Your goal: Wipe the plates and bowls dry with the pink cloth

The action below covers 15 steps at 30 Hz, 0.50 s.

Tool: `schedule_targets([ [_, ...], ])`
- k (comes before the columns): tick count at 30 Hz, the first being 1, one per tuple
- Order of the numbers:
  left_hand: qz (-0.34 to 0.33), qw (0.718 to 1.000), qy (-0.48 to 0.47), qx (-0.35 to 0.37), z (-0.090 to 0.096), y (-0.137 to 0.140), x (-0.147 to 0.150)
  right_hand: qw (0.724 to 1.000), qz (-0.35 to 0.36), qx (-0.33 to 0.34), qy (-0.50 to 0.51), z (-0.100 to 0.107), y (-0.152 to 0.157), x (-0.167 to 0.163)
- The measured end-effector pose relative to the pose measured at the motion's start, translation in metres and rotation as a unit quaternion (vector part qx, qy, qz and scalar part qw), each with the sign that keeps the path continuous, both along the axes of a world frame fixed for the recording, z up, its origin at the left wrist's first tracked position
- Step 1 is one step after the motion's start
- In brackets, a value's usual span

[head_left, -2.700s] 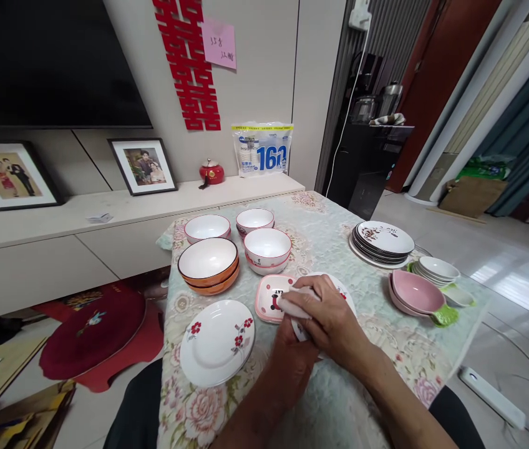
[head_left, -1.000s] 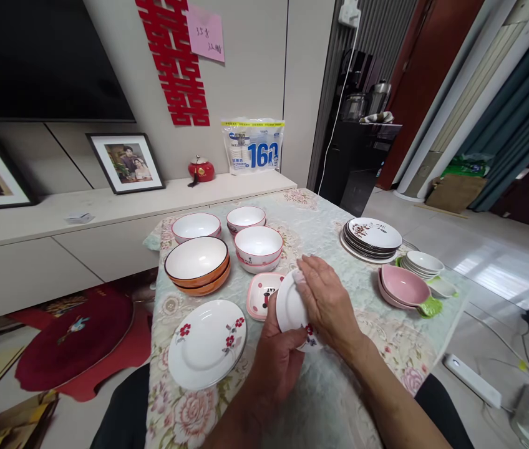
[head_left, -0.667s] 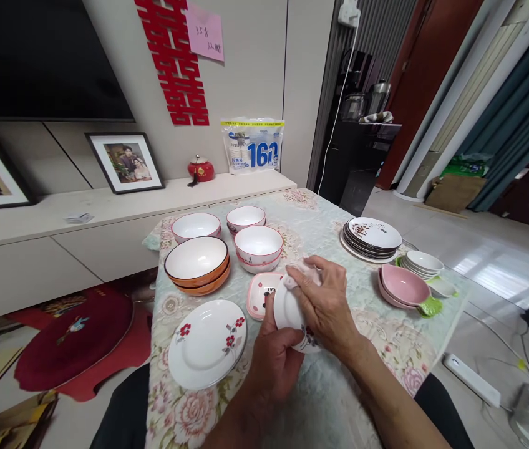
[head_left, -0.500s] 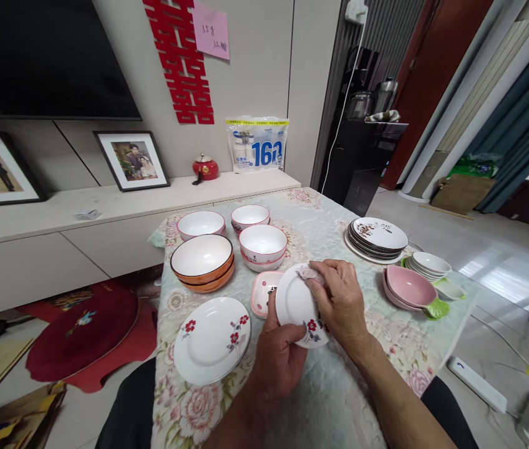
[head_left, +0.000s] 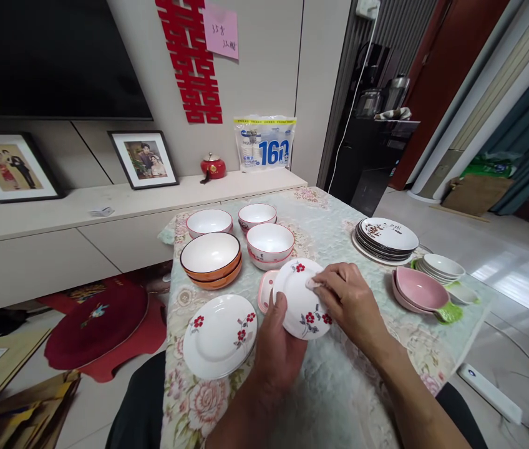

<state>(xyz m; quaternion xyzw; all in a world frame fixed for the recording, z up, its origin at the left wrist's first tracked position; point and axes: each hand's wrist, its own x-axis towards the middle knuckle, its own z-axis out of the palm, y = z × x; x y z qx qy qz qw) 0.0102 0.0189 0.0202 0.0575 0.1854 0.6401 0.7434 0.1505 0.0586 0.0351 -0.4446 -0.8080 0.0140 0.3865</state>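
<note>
As the left hand is holding a flowered plate by its near left rim over the tablecloth, the right hand is pinching a pale wad; probably light, slick and breakable, the plate is favouring rim holds.

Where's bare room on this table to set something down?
On the tablecloth between the red-rimmed bowls and the plate stack; another lies between the pink bowl and the right forearm. It's crowded at left, with orange bowls and flowered plates, and around the left hand.
</note>
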Motion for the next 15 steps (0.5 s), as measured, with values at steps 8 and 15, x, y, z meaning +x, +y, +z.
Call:
schedule_targets([
  [8,-0.070,0.997,-0.011,0.036,-0.012,-0.010,0.007,0.996,0.044,0.054,0.053,0.001,-0.011,-0.026],
  [15,-0.071,0.996,0.002,0.056,-0.012,-0.011,0.008,0.995,-0.035,0.050,0.080,-0.001,0.000,-0.011],
])
